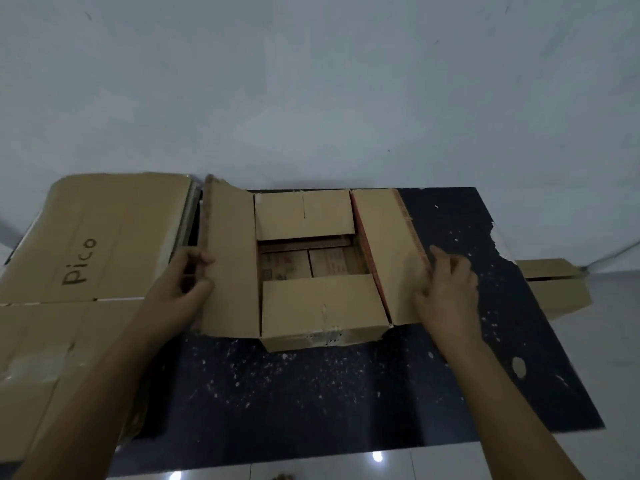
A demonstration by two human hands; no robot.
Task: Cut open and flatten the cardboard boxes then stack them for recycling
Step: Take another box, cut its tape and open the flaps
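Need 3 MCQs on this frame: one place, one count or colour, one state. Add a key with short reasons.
1. Where does the flattened cardboard marked "Pico" lie relative to the open box?
A. left
B. right
C. inside it

2. How many hands touch the box's flaps?
A. none
B. one
C. two

3. The box's top is:
A. taped shut
B. opened, flaps spread
C. fully flattened

Key: A, it lies at the frame's left edge; C, the left hand grips the left flap and the right hand rests on the right flap; B, the inside shows.

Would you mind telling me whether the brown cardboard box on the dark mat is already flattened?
No, the brown cardboard box still stands upright with its four top flaps open, each hand on a side flap.
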